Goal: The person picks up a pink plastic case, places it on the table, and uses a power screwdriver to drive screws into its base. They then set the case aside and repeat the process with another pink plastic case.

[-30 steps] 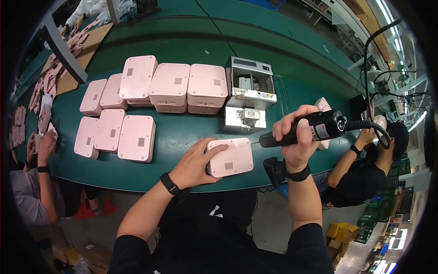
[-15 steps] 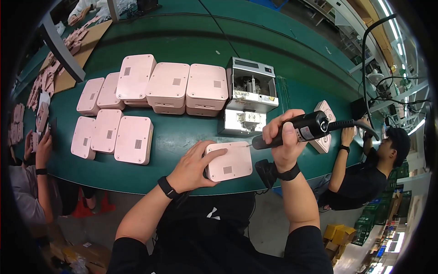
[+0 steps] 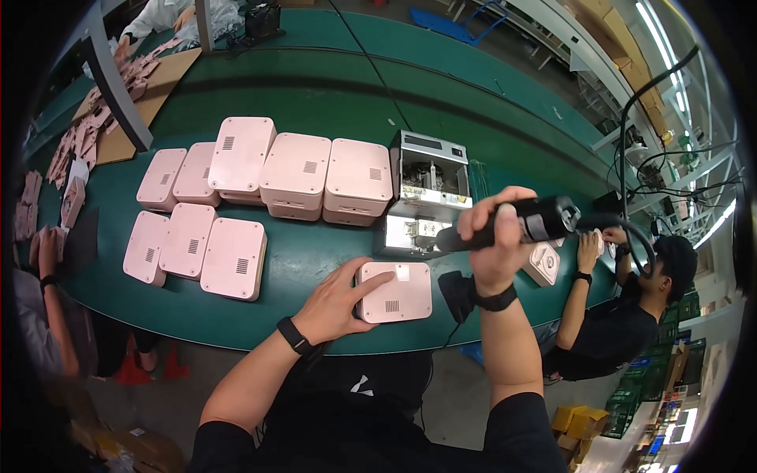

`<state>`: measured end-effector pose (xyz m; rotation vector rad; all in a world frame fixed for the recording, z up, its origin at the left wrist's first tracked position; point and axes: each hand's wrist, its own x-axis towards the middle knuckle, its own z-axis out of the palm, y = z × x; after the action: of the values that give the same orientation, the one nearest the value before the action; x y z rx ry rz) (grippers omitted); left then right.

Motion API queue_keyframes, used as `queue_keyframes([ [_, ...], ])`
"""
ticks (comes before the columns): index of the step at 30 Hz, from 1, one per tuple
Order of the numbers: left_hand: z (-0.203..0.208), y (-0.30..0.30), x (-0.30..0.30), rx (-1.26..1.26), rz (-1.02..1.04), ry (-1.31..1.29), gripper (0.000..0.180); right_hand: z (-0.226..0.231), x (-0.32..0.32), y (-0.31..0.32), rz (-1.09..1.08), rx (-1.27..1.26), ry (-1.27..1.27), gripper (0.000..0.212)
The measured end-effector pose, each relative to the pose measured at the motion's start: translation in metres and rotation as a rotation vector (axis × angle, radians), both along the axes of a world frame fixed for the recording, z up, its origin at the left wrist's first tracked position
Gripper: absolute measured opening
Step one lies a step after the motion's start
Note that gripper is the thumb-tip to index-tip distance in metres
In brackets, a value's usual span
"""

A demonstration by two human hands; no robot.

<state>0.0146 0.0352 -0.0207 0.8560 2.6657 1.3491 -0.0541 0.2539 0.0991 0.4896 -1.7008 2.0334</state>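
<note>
A pale pink plastic box (image 3: 406, 297) with a vent grille and corner screw holes lies flat on the green bench in front of me. My left hand (image 3: 335, 301) grips its left end, thumb across the top face. In my right fist (image 3: 498, 240) is a black corded electric screwdriver (image 3: 544, 218), tilted with its nose to the left. That nose is at the front part of a grey screw feeder (image 3: 432, 169); whether the bit touches it I cannot tell. Loose screws seem to show inside the feeder.
Several more pink boxes (image 3: 236, 256) stand left of the feeder, some stacked. A black object with a cable (image 3: 455, 296) is beside my right wrist. Another pink part (image 3: 542, 264) lies near a co-worker (image 3: 623, 303) on the right. Other people work at the left.
My right hand has lifted the screwdriver away from the pink box and up to the screw feeder. My left hand has kept its grip on the box. The view has shifted slightly.
</note>
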Motion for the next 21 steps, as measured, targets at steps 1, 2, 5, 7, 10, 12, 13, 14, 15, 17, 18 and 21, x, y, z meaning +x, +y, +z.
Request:
queue_keyframes([
  [1,-0.001,0.0,0.0,-0.017,-0.001,0.014,0.079,0.0,-0.002,0.001,-0.002,0.002,0.002,0.023],
  [2,-0.001,0.001,0.0,-0.033,-0.003,0.027,0.079,0.0,-0.003,0.002,-0.007,0.001,-0.023,0.023],
  [5,-0.001,-0.001,-0.001,-0.04,-0.005,0.043,0.078,-0.002,-0.004,0.0,0.009,-0.002,-0.08,0.023],
  [7,-0.001,-0.002,-0.002,-0.043,-0.005,0.045,0.078,-0.004,0.009,-0.001,0.072,-0.039,-0.092,0.024],
  [10,-0.001,-0.002,-0.005,-0.051,-0.02,0.052,0.078,-0.003,0.016,-0.006,0.121,-0.057,-0.081,0.026],
  [12,-0.001,-0.002,-0.005,-0.044,-0.015,0.037,0.078,-0.005,0.019,-0.011,0.162,-0.056,-0.036,0.027],
  [13,-0.001,-0.001,-0.005,-0.037,-0.01,0.028,0.079,-0.006,0.018,-0.012,0.162,-0.058,-0.038,0.027],
  [14,-0.001,-0.001,-0.006,-0.031,-0.004,0.019,0.079,-0.009,0.018,-0.012,0.158,-0.058,-0.046,0.028],
  [15,-0.001,-0.001,-0.005,-0.032,-0.004,0.017,0.079,-0.011,0.017,-0.012,0.154,-0.058,-0.053,0.029],
  [17,-0.002,-0.001,-0.005,-0.039,-0.006,0.032,0.079,-0.016,0.015,-0.015,0.153,-0.059,-0.062,0.03],
  [18,-0.002,0.0,-0.004,-0.041,-0.008,0.039,0.079,-0.018,0.014,-0.016,0.158,-0.061,-0.056,0.03],
  [21,0.0,-0.001,-0.004,-0.048,0.007,0.041,0.08,-0.021,0.013,-0.015,0.167,-0.062,-0.045,0.03],
])
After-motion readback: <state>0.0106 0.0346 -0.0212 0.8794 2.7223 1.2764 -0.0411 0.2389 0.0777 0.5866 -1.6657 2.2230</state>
